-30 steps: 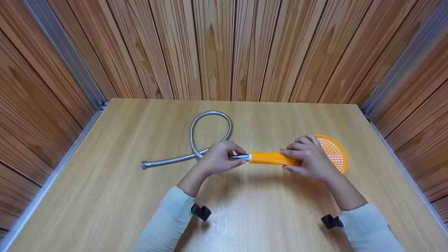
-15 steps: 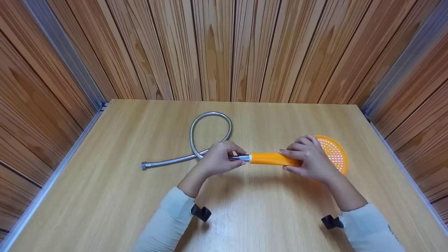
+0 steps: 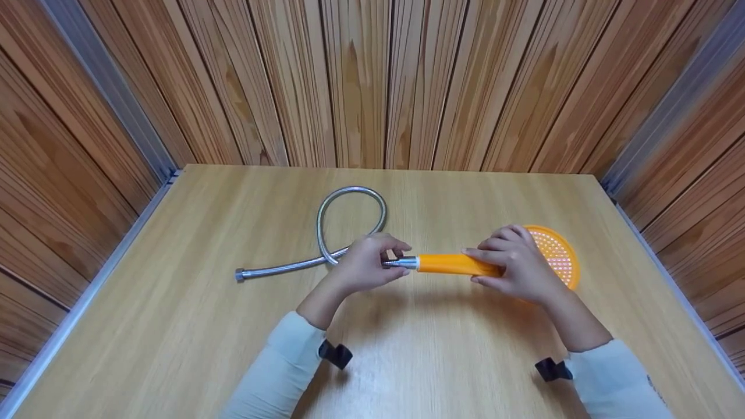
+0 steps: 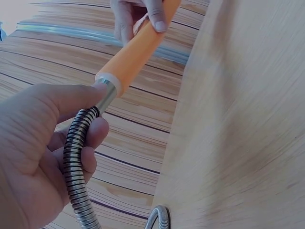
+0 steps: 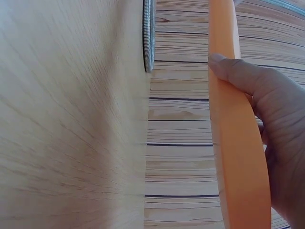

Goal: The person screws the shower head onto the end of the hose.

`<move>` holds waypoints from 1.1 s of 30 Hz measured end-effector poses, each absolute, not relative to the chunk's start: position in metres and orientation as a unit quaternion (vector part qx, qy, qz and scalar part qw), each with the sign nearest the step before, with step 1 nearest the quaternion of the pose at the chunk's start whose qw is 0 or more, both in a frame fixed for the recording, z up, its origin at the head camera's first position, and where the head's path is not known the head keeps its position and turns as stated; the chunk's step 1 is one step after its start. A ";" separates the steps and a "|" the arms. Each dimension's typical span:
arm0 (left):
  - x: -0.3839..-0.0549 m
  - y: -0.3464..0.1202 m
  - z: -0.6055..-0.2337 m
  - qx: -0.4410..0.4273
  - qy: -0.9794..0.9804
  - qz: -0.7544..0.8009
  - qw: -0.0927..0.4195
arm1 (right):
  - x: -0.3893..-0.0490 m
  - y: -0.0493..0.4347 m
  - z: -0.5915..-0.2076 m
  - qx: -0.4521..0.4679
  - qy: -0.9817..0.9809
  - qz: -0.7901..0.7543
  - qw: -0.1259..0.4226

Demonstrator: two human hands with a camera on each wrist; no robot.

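Observation:
An orange hand shower (image 3: pixel 445 263) is held across the middle of the table in the head view, its perforated round face (image 3: pixel 556 256) at the right. My right hand (image 3: pixel 515 262) grips its handle near the face, thumb along the side in the right wrist view. With thumb and fingers, my left hand (image 3: pixel 366 265) pinches the braided metal shower hose (image 4: pixel 74 162) at its smooth metal connector (image 4: pixel 107 95). That connector meets the white collar (image 4: pixel 108 80) at the handle's end. Part of the hose is hidden behind the left hand.
The rest of the hose makes a loop (image 3: pixel 384 212) on the wooden table (image 3: pixel 204 331), its loose end nut (image 3: pixel 239 274) lying to the left. Wood-plank walls (image 3: pixel 361 81) stand behind and at both sides. Black wrist mounts (image 3: pixel 336 354) sit on both sleeves.
The left index finger has lifted slightly at the connector. Both hands and the hand shower have stayed almost in place, and the hose loop lies as before.

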State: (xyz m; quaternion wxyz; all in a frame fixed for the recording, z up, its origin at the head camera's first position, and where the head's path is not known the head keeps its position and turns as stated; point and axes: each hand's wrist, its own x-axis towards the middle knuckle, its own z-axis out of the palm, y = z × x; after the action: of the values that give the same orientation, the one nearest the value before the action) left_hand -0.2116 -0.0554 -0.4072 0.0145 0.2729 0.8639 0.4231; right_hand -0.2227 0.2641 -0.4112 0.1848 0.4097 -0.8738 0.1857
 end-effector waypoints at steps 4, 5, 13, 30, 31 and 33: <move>-0.212 -0.054 -0.407 0.254 0.866 0.429 0.043 | -0.222 0.265 -0.411 0.410 -0.874 0.179 0.188; -0.212 -0.054 -0.407 0.252 0.865 0.430 0.048 | -0.222 0.265 -0.411 0.411 -0.874 0.178 0.189; -0.213 -0.054 -0.411 0.287 0.857 0.428 0.016 | -0.222 0.264 -0.413 0.422 -0.867 0.169 0.203; -0.213 -0.055 -0.409 0.257 0.861 0.437 0.048 | -0.223 0.263 -0.413 0.431 -0.859 0.170 0.215; -0.213 -0.055 -0.409 0.254 0.859 0.440 0.052 | -0.223 0.263 -0.413 0.431 -0.860 0.169 0.216; -0.213 -0.054 -0.409 0.252 0.856 0.447 0.059 | -0.223 0.263 -0.413 0.430 -0.861 0.168 0.215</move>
State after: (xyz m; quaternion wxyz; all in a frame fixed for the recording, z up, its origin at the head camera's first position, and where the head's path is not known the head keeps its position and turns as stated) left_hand -0.2130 -0.0545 -0.4091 0.0594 0.2519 0.8564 0.4467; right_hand -0.2229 0.2630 -0.4129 0.2148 0.4302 -0.8606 0.1678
